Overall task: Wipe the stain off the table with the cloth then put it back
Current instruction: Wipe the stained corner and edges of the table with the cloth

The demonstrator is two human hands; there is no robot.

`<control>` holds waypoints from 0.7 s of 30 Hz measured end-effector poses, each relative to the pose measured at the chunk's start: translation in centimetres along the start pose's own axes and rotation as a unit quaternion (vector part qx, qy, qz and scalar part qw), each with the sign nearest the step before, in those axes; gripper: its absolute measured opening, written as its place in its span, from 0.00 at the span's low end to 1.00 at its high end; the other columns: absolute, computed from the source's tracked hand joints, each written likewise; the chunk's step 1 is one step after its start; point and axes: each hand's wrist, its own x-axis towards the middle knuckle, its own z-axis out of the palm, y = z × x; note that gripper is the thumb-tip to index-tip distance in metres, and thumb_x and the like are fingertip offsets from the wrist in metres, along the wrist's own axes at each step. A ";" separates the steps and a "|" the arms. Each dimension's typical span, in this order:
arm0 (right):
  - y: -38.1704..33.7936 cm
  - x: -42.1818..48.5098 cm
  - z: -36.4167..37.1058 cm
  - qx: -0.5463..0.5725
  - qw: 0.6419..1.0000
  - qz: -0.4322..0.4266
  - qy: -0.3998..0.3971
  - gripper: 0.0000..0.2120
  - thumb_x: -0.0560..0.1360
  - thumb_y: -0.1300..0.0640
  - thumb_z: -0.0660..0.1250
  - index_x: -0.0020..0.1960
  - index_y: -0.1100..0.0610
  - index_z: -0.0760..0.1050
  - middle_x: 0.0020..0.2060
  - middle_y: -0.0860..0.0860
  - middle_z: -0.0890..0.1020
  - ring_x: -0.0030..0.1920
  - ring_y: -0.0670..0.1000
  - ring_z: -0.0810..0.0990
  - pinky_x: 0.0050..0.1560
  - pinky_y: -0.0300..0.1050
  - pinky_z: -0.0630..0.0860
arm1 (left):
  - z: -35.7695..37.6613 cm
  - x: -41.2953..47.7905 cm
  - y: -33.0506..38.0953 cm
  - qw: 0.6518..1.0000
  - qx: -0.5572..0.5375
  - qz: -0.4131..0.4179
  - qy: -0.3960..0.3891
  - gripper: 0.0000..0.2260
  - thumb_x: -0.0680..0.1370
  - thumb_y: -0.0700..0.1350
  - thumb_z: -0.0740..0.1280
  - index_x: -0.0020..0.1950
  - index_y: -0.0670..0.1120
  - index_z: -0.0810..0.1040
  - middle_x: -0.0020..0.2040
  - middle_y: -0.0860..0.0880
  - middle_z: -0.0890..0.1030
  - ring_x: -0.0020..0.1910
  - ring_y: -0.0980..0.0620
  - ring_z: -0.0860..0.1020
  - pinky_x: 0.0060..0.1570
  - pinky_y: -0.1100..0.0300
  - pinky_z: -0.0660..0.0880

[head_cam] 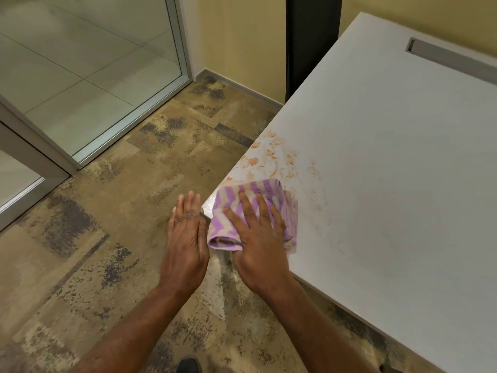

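Purple-and-white striped cloth [251, 214] lies at the desk [390, 162] near corner, pressed flat by the spread right hand [259, 238], just below the orange stain [274, 157], while the left hand [187, 238] hovers open beside the edge.

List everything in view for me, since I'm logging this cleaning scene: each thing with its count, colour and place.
table: one, white, right side of view, its corner near the hands
stain: one patch of orange-red smears, near the table's left edge, just beyond the cloth
cloth: one, purple and cream zigzag, folded, on the table corner, partly hanging over the edge
slot: one, grey, in the tabletop at the far right
floor: mottled brown and tan, left and bottom
glass wall: one, metal-framed, upper left
shoe: one, dark, bottom edge
left hand: open, beside the table corner, off the table
right hand: flat, fingers spread on the cloth
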 end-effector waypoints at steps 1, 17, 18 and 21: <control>0.4 -0.7 0.0 -0.003 1.000 -0.001 -0.002 0.33 0.73 0.51 0.64 0.78 0.46 0.65 0.82 0.52 0.56 0.82 0.58 0.50 0.79 0.62 0.48 | 0.0 0.1 0.3 1.000 0.005 -0.001 -0.004 0.25 0.87 0.48 0.50 0.84 0.45 0.56 0.84 0.51 0.55 0.83 0.58 0.45 0.81 0.55 0.46; 6.8 -4.2 -2.7 -0.022 0.967 0.243 0.077 0.32 0.74 0.44 0.56 0.78 0.43 0.65 0.81 0.54 0.62 0.80 0.65 0.58 0.72 0.68 0.62 | 1.9 0.5 1.5 0.987 0.118 0.069 -0.081 0.30 0.86 0.58 0.48 0.85 0.46 0.47 0.85 0.49 0.46 0.84 0.54 0.40 0.82 0.53 0.40; 6.5 -3.2 -2.4 -0.014 0.967 0.243 0.076 0.32 0.74 0.46 0.59 0.78 0.42 0.64 0.81 0.53 0.61 0.80 0.64 0.56 0.73 0.68 0.60 | 1.9 0.5 1.5 0.988 0.116 0.069 -0.080 0.30 0.86 0.58 0.48 0.85 0.46 0.47 0.85 0.49 0.46 0.84 0.54 0.41 0.82 0.53 0.40; 5.1 -0.6 -1.6 0.006 0.974 0.217 0.061 0.36 0.73 0.49 0.66 0.79 0.39 0.60 0.82 0.50 0.58 0.81 0.62 0.51 0.75 0.67 0.52 | 2.0 0.5 1.5 0.990 0.096 0.068 -0.073 0.29 0.86 0.56 0.49 0.85 0.46 0.48 0.85 0.49 0.48 0.84 0.55 0.42 0.82 0.52 0.42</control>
